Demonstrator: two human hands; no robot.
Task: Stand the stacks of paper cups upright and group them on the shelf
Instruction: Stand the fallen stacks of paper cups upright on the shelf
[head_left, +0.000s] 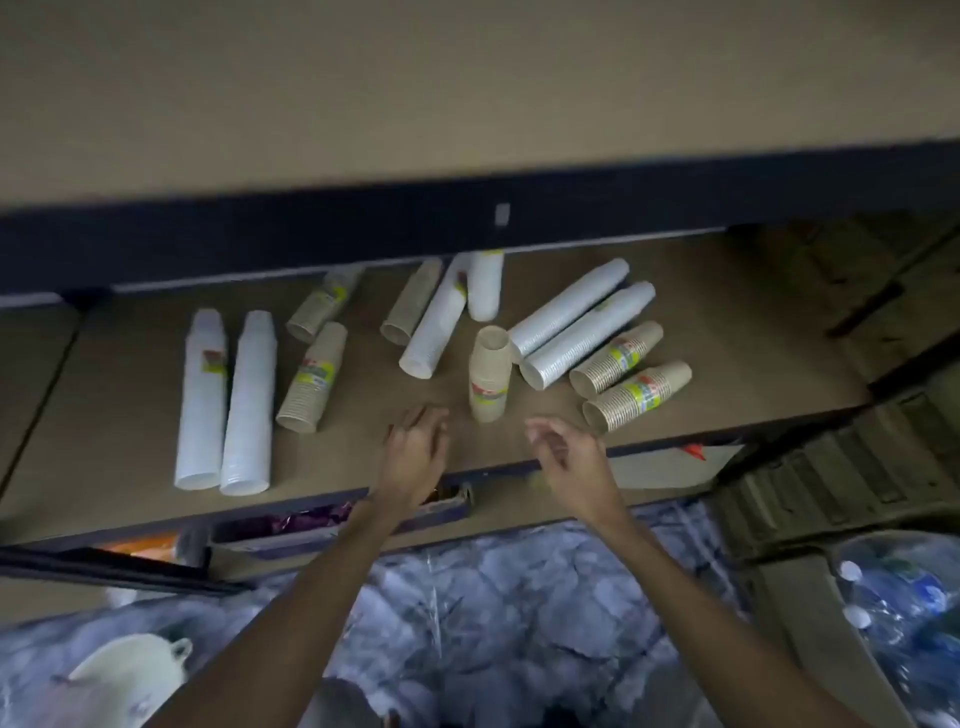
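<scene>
Several wrapped stacks of paper cups lie on the brown shelf (727, 364). One brown stack (489, 371) stands upright near the shelf's front middle. A white stack (485, 286) behind it also looks upright. Two long white stacks (201, 400) (248, 405) lie at the left, with a brown stack (312, 376) lying beside them. Two white stacks (571, 306) (589, 338) and two brown stacks (617, 358) (638, 396) lie at the right. My left hand (415, 452) and my right hand (569, 457) hover empty at the shelf's front edge, either side of the upright brown stack, fingers relaxed.
The dark beam of the shelf above (363, 228) overhangs the back of the cups. Clear plastic-wrapped goods (519, 613) fill the space below. A white pot (130, 675) sits at the bottom left and bagged bottles (904, 597) at the bottom right.
</scene>
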